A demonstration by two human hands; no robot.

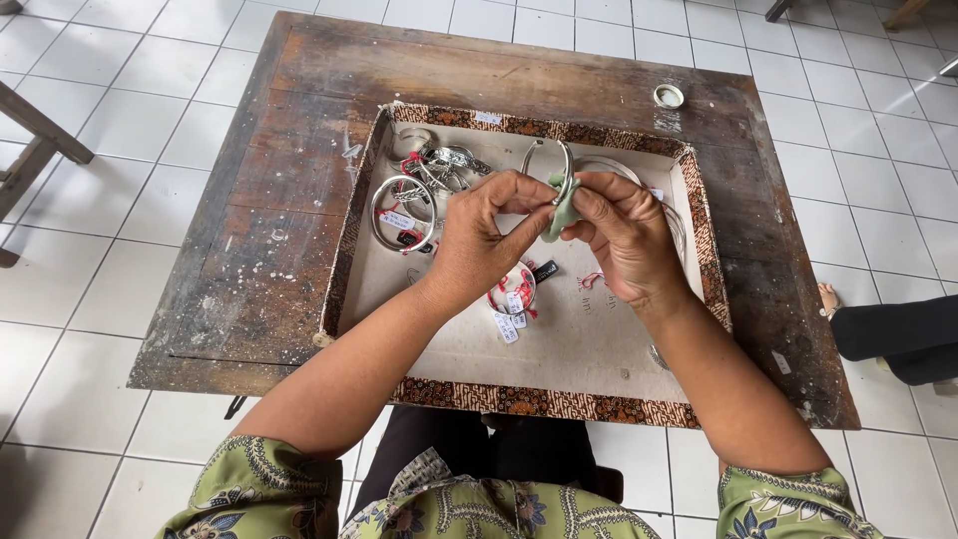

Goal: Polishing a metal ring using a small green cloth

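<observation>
Both my hands are raised over a shallow tray (544,401) with a patterned brown border. My left hand (482,238) and my right hand (621,232) meet at a silver bangle (547,152), which they pinch together with a small pale green cloth (560,208) wrapped on its lower part. More silver bangles and rings with small tags (404,212) lie in the tray's far left corner. A bracelet with red thread and white tags (513,296) lies under my left wrist.
The tray sits on a worn dark wooden table (289,170) on a white tiled floor. A small round lid (669,96) lies at the table's far right. Another person's foot and dark trouser leg (893,334) are at the right. Wooden furniture legs (35,145) stand left.
</observation>
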